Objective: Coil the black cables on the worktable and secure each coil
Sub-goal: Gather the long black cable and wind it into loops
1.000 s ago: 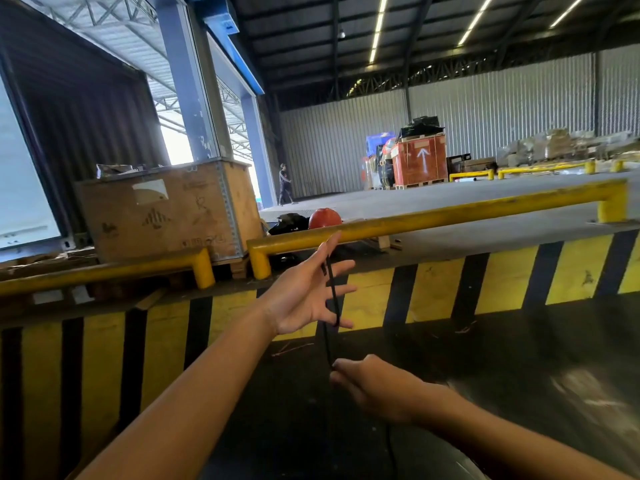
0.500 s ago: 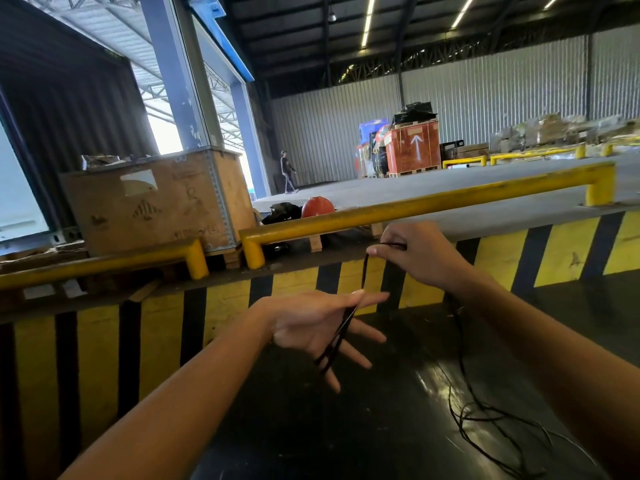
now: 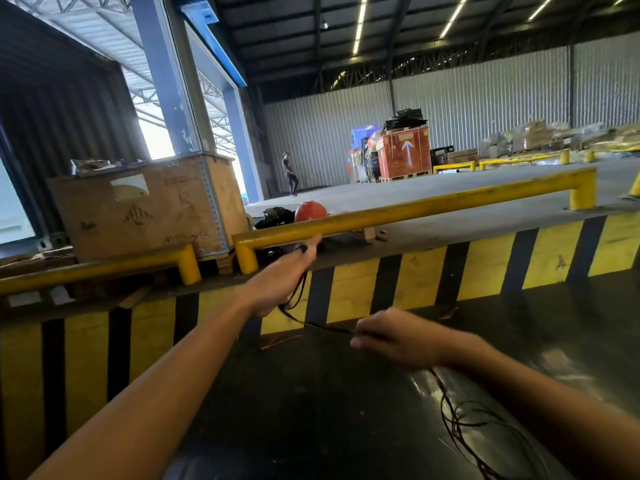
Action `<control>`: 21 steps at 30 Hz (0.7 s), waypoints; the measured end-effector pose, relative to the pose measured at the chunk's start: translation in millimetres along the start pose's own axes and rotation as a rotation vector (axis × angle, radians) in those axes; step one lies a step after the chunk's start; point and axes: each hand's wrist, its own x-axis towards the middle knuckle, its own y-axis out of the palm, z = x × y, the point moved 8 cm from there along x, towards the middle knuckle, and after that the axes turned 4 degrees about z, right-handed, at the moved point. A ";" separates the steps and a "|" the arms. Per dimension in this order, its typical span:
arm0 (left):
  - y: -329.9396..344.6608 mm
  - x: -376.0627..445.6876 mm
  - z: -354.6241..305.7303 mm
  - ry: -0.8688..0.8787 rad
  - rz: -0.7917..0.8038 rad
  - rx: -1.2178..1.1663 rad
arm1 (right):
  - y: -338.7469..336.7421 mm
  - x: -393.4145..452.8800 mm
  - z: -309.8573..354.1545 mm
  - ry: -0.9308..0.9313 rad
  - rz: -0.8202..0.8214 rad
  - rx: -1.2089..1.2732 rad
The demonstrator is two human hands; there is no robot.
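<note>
A thin black cable [image 3: 323,328] runs taut between my two hands. My left hand [image 3: 280,282] is raised with its fingers pointing away, and several turns of the cable loop around it from fingers to palm. My right hand [image 3: 391,337] is lower and to the right, pinching the cable. From there the cable drops to a loose tangle [image 3: 464,420] on the dark shiny worktable [image 3: 329,410] at the lower right.
A yellow and black striped barrier [image 3: 485,271] stands just beyond the table, topped by a yellow rail [image 3: 415,211]. A wooden crate [image 3: 145,209] sits at the left, an orange helmet [image 3: 310,211] behind the rail. A person [image 3: 290,173] walks far off in the warehouse.
My right hand has come down from above my left hand to below and right of it, laying another turn of cable. My left hand has lifted and straightened upward.
</note>
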 end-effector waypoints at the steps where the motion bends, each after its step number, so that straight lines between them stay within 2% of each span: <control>1: 2.3 -2.1 12.9 -0.047 0.037 0.078 | -18.8 -3.6 -0.8 -0.001 -0.057 -0.047; 3: 16.3 -9.9 38.5 -0.181 0.174 0.099 | -58.2 -9.2 -2.7 0.005 -0.214 -0.100; 6: 55.4 -30.9 61.2 -0.384 0.515 -0.023 | -100.1 -14.3 -11.5 0.023 -0.500 -0.081; 8: 78.7 -42.5 53.3 -0.374 0.719 -0.146 | -104.5 -12.6 -22.4 0.050 -0.622 -0.025; 10: 88.4 -46.5 33.5 -0.289 0.816 -0.328 | -93.5 -8.3 -32.4 0.086 -0.659 0.004; 12: 87.1 -43.9 13.5 -0.200 0.822 -0.521 | -70.8 -0.3 -42.8 0.132 -0.611 0.054; 15: 76.9 -36.7 0.1 -0.102 0.773 -0.737 | -26.0 13.6 -49.0 0.187 -0.448 0.144; 18: 71.0 -33.3 3.2 -0.076 0.713 -0.854 | 5.0 21.6 -36.2 0.158 -0.326 0.154; 21: 66.2 -29.6 11.6 -0.069 0.625 -0.913 | 10.5 21.8 -28.3 0.133 -0.325 0.159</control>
